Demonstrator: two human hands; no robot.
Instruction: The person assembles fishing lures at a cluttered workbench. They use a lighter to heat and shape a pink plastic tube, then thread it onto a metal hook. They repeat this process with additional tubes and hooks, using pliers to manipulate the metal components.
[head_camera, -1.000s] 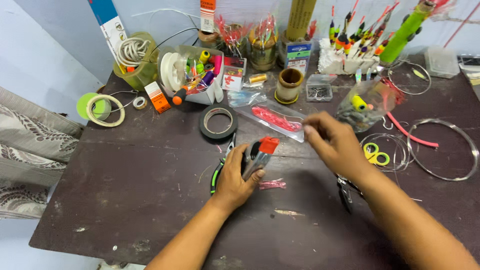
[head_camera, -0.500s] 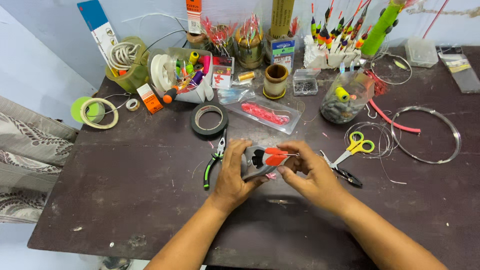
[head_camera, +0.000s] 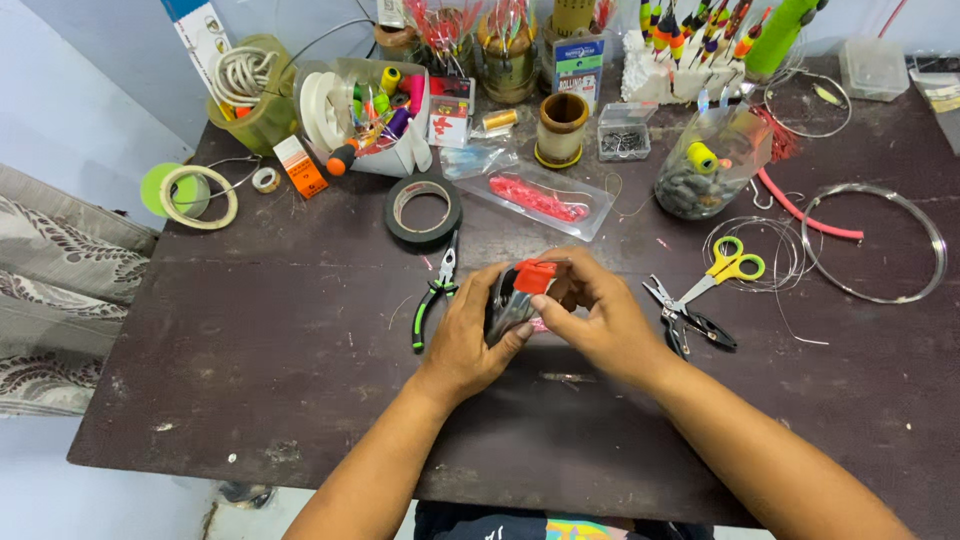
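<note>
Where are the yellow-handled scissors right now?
The yellow-handled scissors lie on the dark table to the right of the hands, on thin wire loops, just above the black multi-tool pliers.

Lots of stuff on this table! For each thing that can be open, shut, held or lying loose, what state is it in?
Left hand: gripping the small packet.
Right hand: pinching it too.
Small packet with red top: held by both hands.
Green-handled pliers: lying loose.
Yellow scissors: lying loose.
Black tape roll: flat.

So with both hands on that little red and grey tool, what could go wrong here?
The pliers lie right beside the left hand; a nudge could push them away. Fine wire loops and scissors sit close by the right hand, so a sleeve or wrist might snag them.
</note>
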